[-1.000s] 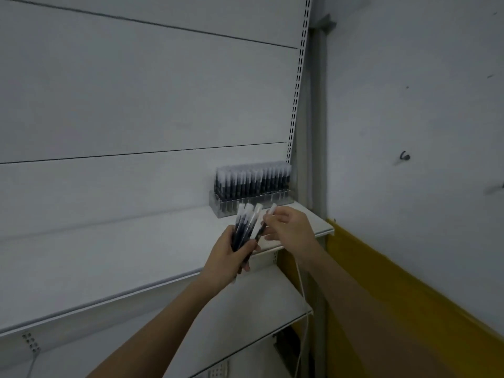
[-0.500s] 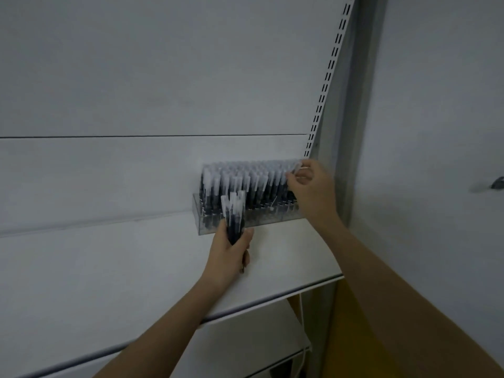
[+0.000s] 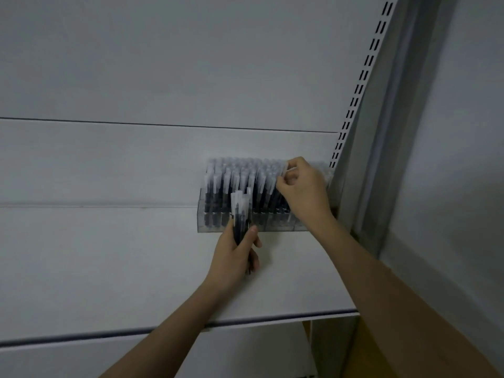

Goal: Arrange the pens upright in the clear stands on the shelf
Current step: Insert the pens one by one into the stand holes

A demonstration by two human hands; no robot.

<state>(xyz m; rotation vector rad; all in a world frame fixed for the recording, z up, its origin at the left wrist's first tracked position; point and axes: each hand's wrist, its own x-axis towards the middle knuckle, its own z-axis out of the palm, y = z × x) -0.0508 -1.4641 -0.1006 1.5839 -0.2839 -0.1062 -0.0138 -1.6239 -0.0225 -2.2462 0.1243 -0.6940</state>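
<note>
Nearest the camera, the left hand point(image 3: 234, 257) is gripping a small bundle of pens point(image 3: 240, 214), fingers and thumb wrapped around the dark barrels, pale caps pointing up; the bundle is standing roughly upright just in front of the clear stand point(image 3: 218, 226), apart from its front wall as far as can be told. Further in, the right hand point(image 3: 302, 189) is reaching over the right part of the stand, fingertips pinching what looks like the cap of a single pen point(image 3: 286, 170) at the top of the standing rows (whether its tip is already seated in a slot cannot be seen, the hand is hiding it). The stand is sitting at the back of the white shelf point(image 3: 136, 268), next to the slotted upright point(image 3: 357, 96), and is looking almost full of upright pens. Judgement: the step in hand is seating one pen in a free slot on the right side. To do it well, the pen should be going down straight, guided by the cap without nudging neighbouring caps, and released only once it is standing on its own; the left bundle should be staying upright for the next pick.
</note>
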